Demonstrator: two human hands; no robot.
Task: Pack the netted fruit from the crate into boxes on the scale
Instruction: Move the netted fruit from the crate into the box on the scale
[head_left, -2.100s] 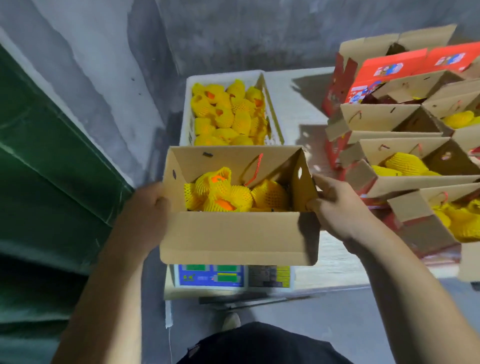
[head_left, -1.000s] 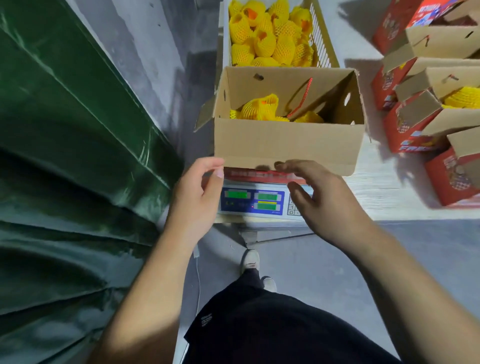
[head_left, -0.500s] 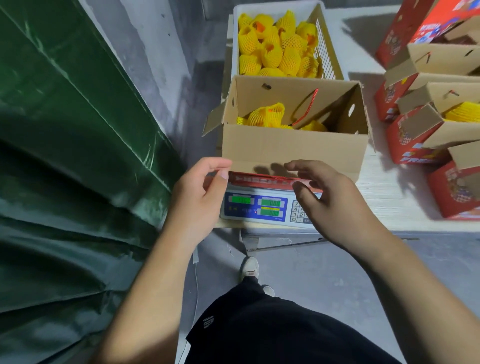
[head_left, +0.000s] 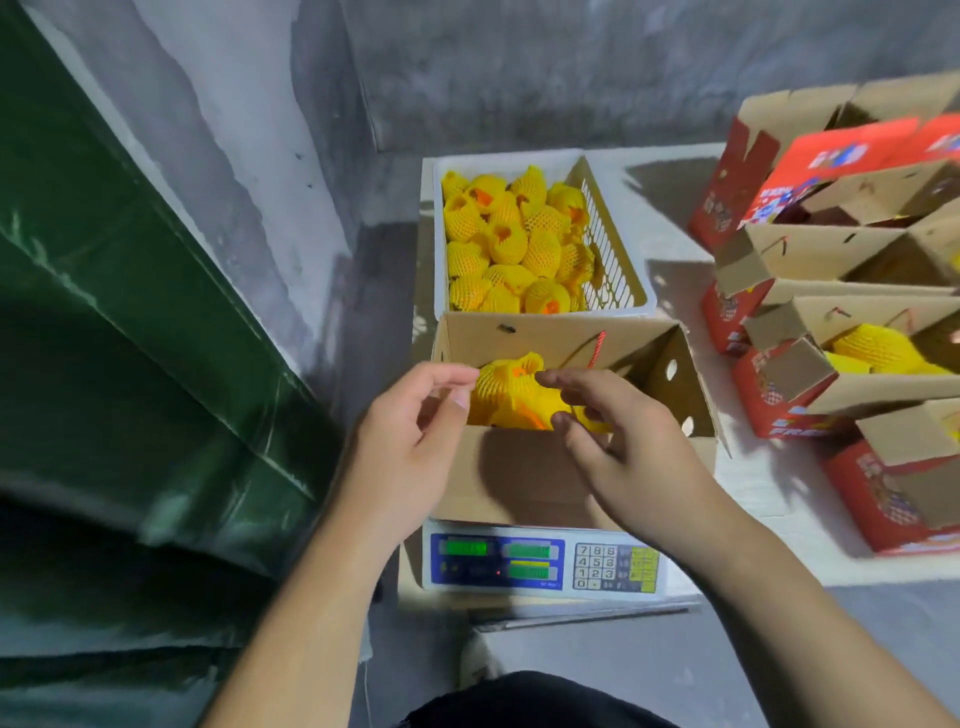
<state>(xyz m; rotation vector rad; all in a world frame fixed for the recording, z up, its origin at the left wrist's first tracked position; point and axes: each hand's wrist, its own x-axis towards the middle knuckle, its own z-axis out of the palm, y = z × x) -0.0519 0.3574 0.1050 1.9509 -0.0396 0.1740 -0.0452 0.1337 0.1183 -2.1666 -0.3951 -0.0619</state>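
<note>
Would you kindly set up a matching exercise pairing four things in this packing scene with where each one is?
Things:
1. crate
2. open box
3. scale
4. red boxes

Places:
A. under the open box
B. on the table at the right
C. beyond the open box, by the wall
D. on the scale, between the hands

Pairs: 1-C, 2-D, 3-A, 4-B
</note>
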